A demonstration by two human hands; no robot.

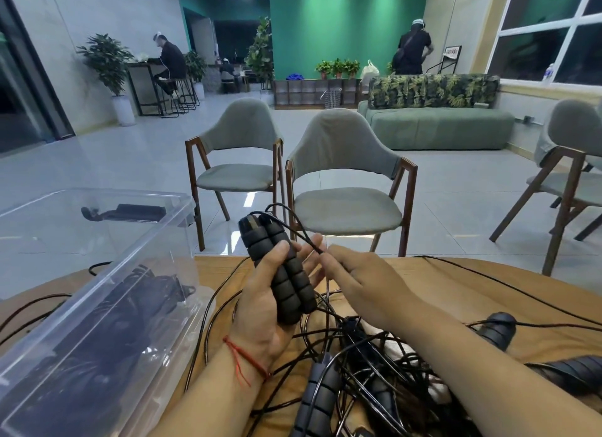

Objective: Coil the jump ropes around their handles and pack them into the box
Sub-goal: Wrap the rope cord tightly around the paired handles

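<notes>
Presently in the left hand (267, 301): two black foam handles (280, 273), side by side and upright; the thumb lies across their front and the fingers wrap behind.
Cord (294, 223): thin and black, it loops out of the handles' top ends and runs down to the right.
Right hand (361, 280): seen from the back, fingers curled, pinching the cord at its fingertips, just beside the left hand's fingertips.
Height: both hands are raised above the table (456, 293).
Loose ropes (358, 358): a tangled heap of cords and dark handles on the table, below the hands and forearms.
Box (156, 241): clear plastic, on the table to the left of the left hand.
Inside the box: dark bundled ropes (130, 306).
Beyond the table: grey chairs (345, 189).
</notes>
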